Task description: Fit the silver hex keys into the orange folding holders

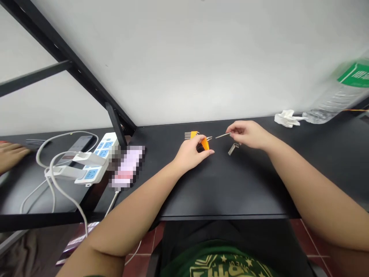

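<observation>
My left hand (191,154) pinches an orange hex key holder (205,144), from which a few metal key ends stick out to the right. Between the fingertips of my right hand (248,134) is a thin hex key (223,135), its free end pointing left toward the holder, with a small gap between them. Just below my right hand, several loose hex keys (233,148) lie together on the black table. Behind my left hand lies a second orange holder (194,134) with a row of metal keys, partly hidden by the fingers.
A blurred phone (128,167) lies left on the table (219,192), near a white power strip (99,157) with plugs and cables. Another phone (77,148) and a co-worker's hand (13,154) are farther left. Crumpled tissue (287,118) and a plastic bottle (337,98) are at right.
</observation>
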Demonstrator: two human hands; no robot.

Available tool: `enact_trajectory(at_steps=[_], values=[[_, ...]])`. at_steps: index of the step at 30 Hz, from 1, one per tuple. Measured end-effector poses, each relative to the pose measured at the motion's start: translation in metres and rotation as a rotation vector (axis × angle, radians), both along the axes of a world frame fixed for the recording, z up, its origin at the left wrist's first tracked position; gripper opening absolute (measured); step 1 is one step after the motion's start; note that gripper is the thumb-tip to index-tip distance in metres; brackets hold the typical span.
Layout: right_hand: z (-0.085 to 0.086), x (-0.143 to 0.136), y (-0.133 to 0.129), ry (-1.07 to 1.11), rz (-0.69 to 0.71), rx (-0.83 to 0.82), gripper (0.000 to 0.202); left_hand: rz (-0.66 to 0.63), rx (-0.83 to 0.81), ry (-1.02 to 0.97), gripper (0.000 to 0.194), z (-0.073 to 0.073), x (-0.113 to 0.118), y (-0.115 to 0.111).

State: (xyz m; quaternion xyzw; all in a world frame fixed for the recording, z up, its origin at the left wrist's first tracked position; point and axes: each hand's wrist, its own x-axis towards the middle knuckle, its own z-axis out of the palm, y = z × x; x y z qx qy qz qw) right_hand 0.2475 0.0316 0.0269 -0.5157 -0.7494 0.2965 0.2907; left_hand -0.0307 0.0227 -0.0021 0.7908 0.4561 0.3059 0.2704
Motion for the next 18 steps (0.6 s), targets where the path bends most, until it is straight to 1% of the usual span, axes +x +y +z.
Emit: enact_trajectory(at_steps=[3,7,11,18], values=[[0.005,-0.014,-0.009,0.113,0.035,0.138,0.015,0.022,-0.006,0.003,0.045,0.0,0.0,0.0],[0.007,-0.03,-0.017,0.126,0.041,0.284,0.015,0.024,-0.004,0.007,0.044,0.001,0.001,-0.001],[0.006,-0.034,-0.018,0.102,0.077,0.324,0.015,0.014,0.011,0.005,0.045,0.0,0.001,-0.001],[0.009,-0.033,-0.02,0.1,0.083,0.34,0.014,0.011,0.01,0.028,0.044,0.0,0.0,0.0]])
